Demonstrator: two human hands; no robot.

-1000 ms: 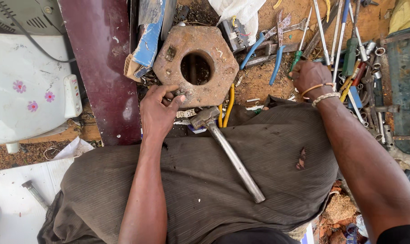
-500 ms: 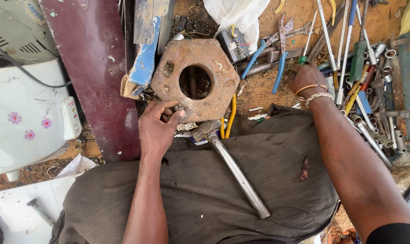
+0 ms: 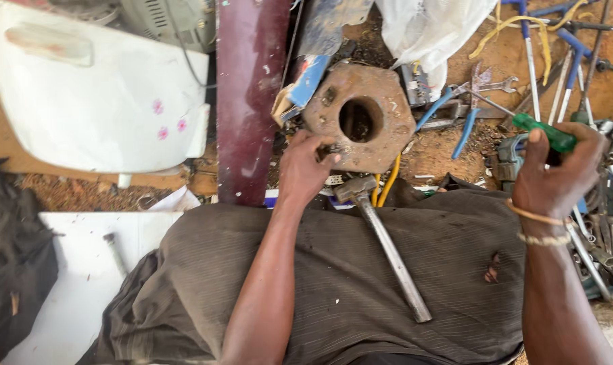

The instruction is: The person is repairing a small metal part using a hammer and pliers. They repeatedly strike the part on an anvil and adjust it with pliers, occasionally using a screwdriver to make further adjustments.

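A rusty six-sided metal block [image 3: 387, 138] with a round hole lies on the ground ahead of my knees. My left hand [image 3: 305, 169] rests on its near left edge, fingertips pinched on a small dark piece there. My right hand [image 3: 556, 177] is lifted at the right, closed around a screwdriver with a green handle [image 3: 546, 134] whose thin shaft points left. A steel hammer [image 3: 387, 247] lies across my lap on the brown cloth [image 3: 333, 284], its head near the block.
Several blue-handled pliers, wrenches and screwdrivers [image 3: 543, 74] litter the dirt at the upper right. A dark red plank [image 3: 249, 94] stands left of the block, a white plastic appliance shell [image 3: 103, 94] beyond it, and a white bag [image 3: 428, 34] behind the block.
My right hand has come up out of the tool pile holding the green-handled screwdriver. My left hand stays at the block's edge. The view has shifted so the scene sits further right.
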